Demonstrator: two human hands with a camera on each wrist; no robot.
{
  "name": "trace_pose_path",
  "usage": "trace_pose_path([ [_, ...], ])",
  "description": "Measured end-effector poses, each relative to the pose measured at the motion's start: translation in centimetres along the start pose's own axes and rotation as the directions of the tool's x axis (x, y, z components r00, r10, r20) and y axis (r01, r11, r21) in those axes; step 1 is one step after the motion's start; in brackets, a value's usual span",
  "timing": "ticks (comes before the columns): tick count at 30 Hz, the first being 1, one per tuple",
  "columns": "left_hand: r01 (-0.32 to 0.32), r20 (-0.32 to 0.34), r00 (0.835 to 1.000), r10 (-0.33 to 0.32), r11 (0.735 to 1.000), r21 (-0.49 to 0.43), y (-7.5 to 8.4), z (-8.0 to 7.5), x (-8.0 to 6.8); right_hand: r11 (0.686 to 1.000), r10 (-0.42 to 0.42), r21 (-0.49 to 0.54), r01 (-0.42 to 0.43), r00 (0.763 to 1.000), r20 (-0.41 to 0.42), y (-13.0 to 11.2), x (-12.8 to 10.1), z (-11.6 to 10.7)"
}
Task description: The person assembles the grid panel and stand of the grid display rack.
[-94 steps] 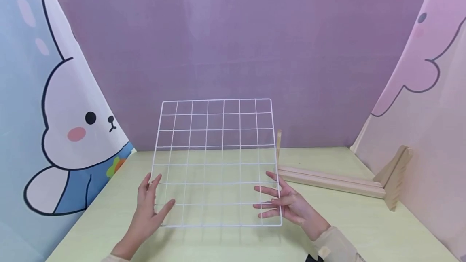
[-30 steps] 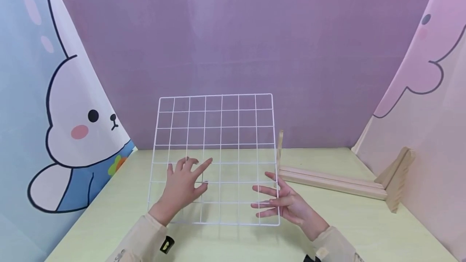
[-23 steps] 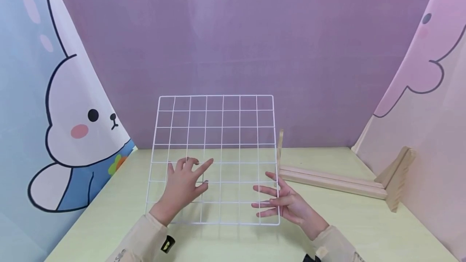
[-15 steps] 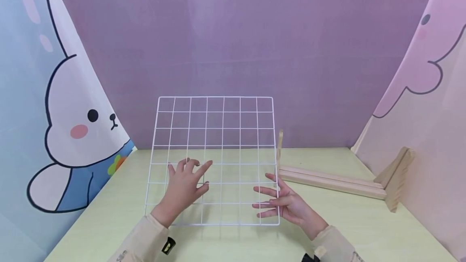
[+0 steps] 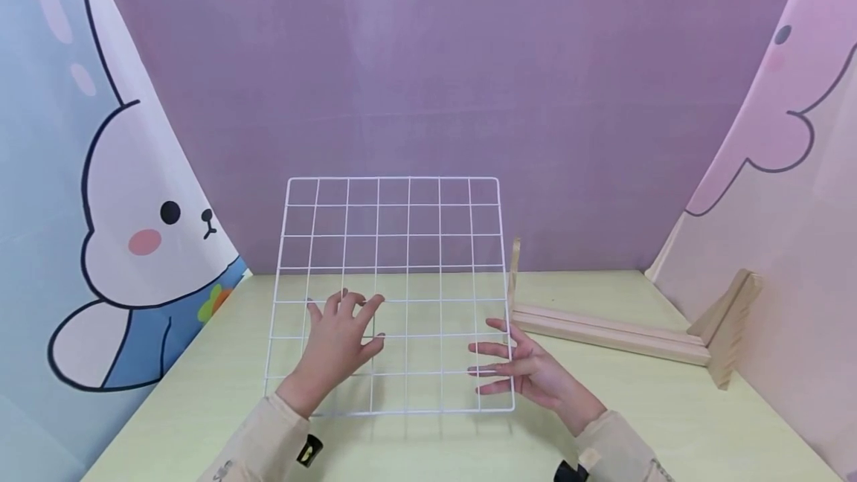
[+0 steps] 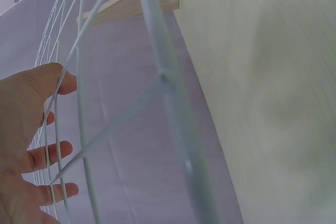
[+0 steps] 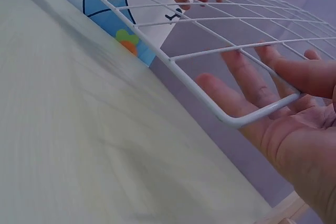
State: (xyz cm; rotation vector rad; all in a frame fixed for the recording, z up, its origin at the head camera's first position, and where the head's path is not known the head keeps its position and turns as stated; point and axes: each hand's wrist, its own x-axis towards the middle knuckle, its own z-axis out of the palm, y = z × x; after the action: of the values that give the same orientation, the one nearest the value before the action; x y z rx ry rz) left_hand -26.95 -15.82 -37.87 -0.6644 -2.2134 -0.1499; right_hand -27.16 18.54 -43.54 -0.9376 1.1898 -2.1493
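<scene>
Pale green surface (image 5: 201, 393), purple backdrop beyond. Left hand (image 5: 338, 344) lies flat, fingers straight, against the near face of the white wire grid panel (image 5: 391, 296). Right hand (image 5: 529, 374), fingers extended, supports the panel's right edge. Panel stands tilted between both hands. Wooden rack (image 5: 623, 333) lies beyond the right hand.

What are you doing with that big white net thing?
A person is standing a white wire grid panel up on its bottom edge on a pale green table. The left hand lies flat against the wires with straight fingers, and the right hand steadies the right edge with open fingers. A wooden stand lies just to the right.
</scene>
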Motion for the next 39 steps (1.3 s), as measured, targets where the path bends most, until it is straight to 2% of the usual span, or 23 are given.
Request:
trace_pose_path([
  [11, -0.017, 0.004, 1.000, 0.017, 0.998, 0.063, -0.4, 0.1, -0.2, 0.987, -0.006, -0.159, 0.003, 1.000, -0.019, -1.5, -0.7, -0.2],
  [15, -0.014, -0.007, 1.000, 0.015, 0.997, 0.076, -0.4, -0.1, -0.3, 0.985, -0.027, -0.169, 0.023, 0.999, -0.021, -2.2, -1.0, -0.4],
  [28, -0.037, -0.112, 0.992, 0.050, 0.993, 0.116, -0.8, 0.3, -0.3, 0.976, -0.057, -0.209, 0.057, 0.998, 0.004, -3.3, -1.7, -0.7],
  [39, -0.019, -0.081, 0.996, 0.026, 0.995, 0.097, -0.7, 0.3, -0.7, 0.967, -0.055, -0.247, 0.058, 0.998, 0.020, -4.4, -2.2, -0.7],
])
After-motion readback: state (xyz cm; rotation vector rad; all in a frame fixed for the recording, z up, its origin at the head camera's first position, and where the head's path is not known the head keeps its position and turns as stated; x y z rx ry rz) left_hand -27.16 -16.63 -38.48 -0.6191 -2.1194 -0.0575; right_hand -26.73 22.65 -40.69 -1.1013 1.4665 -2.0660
